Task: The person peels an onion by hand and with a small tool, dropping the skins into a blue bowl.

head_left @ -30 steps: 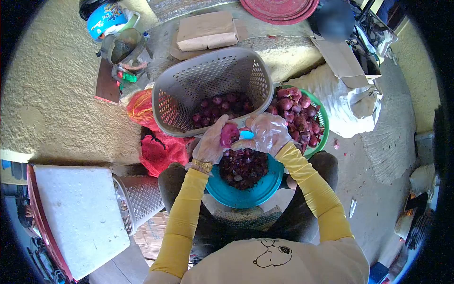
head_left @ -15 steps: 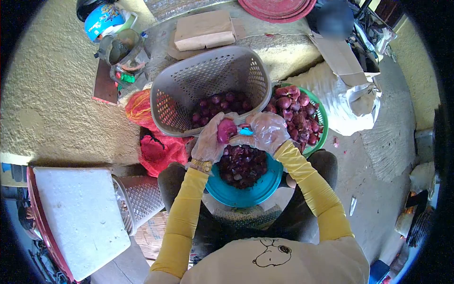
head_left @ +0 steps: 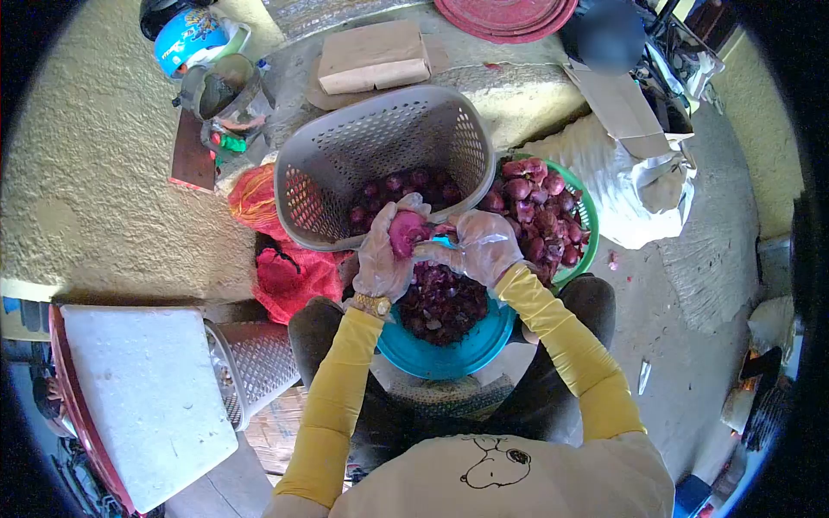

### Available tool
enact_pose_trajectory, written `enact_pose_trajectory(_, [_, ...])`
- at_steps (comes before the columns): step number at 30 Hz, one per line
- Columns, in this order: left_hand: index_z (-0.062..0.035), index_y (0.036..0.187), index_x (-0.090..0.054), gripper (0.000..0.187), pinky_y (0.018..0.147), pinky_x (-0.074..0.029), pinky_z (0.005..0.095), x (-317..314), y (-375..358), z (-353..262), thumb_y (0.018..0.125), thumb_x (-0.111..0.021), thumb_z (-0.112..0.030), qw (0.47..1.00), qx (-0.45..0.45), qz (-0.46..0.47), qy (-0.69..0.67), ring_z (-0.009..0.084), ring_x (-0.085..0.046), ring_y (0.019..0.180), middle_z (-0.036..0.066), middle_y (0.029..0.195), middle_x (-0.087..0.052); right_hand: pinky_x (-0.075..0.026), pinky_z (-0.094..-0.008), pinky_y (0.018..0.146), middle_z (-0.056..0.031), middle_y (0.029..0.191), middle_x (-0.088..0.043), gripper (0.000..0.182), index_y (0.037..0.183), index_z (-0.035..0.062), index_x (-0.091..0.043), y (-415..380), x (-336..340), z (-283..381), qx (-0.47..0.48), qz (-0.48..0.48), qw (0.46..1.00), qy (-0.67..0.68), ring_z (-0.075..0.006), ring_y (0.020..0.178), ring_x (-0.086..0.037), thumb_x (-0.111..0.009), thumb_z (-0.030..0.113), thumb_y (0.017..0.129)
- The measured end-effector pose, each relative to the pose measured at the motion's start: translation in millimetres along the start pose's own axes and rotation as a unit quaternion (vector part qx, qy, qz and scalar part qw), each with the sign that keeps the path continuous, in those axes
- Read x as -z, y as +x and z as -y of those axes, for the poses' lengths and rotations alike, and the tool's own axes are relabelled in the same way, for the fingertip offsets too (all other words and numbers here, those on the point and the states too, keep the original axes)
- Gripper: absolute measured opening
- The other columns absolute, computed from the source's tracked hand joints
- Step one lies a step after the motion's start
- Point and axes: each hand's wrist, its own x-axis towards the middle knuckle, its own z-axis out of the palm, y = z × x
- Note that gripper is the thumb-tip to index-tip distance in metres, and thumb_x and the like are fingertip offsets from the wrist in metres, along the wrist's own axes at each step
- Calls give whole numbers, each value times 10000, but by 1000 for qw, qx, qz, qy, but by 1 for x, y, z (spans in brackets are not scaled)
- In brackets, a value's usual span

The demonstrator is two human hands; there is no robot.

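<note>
My left hand (head_left: 384, 259), in a clear plastic glove, is closed around a red onion (head_left: 406, 234). Close on its right, my gloved right hand (head_left: 488, 243) grips a small tool with a blue handle (head_left: 444, 241), held against the onion. Below both hands sits a blue basin (head_left: 446, 364) with dark red onion skins (head_left: 442, 304). Behind them stands a grey perforated basket (head_left: 380, 129) with several onions at its bottom. A green basket (head_left: 590, 220) heaped with red onions and skins is to the right.
A white foam lid (head_left: 142, 397) and a white perforated basket (head_left: 263, 367) are at the left. Red mesh sacks (head_left: 298, 278) lie beside the grey basket. A cardboard box (head_left: 373, 56) is behind it. A white sack (head_left: 604, 181) lies at the right.
Both hands have shifted slightly, and the onion has moved a little to the left and up. The left fingers now sit higher around it.
</note>
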Motion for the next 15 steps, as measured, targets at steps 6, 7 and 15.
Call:
enact_pose_trajectory(6, [5,1265,-594,460,1067,-455,436,2,5,3,1024,-557,-386,995,15,15,-102,287,-597,1154,144,1202,-646,-554,-504,773,-219,892,-714,694,981,102,-753,-1,9,14,-55,40,997,23,-418,868,-688,-648,761,788])
enact_pose_trajectory(7, [1,1263,-596,453,1069,-454,435,3,6,5,1034,-540,-386,992,10,0,-123,286,-596,1151,145,1202,-644,-557,-500,770,-217,875,-712,693,1001,114,-754,-1,9,14,-54,26,998,32,-419,860,-689,-657,763,776])
enact_pose_trajectory(15, [-14,1257,-604,434,1090,-433,430,-12,5,-3,1074,-466,-382,991,15,-3,-130,274,-587,1156,137,1211,-634,-551,-480,740,-199,824,-692,765,926,59,-708,-1,11,4,3,-60,998,-34,-401,827,-691,-738,777,664])
